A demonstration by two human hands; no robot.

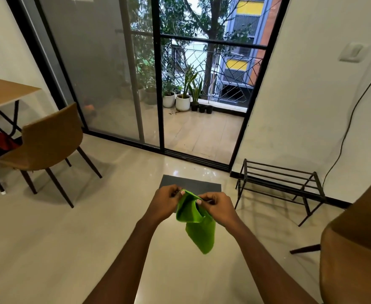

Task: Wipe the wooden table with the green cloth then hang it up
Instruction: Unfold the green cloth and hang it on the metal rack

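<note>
The green cloth (198, 224) hangs in the air in front of me, over the shiny floor. My left hand (163, 201) pinches its upper left edge and my right hand (217, 207) pinches its upper right edge, close together. The cloth's top is folded open between them and its lower corner droops down. The wooden table (2, 93) stands far off at the left edge, against the wall, with a small clear object on its back corner.
A brown chair (48, 137) stands by the table. Another brown chair (355, 242) fills the lower right. A low black metal rack (281, 185) sits against the right wall. A dark mat (193, 183) lies before the sliding glass door (158, 84) to a balcony with potted plants.
</note>
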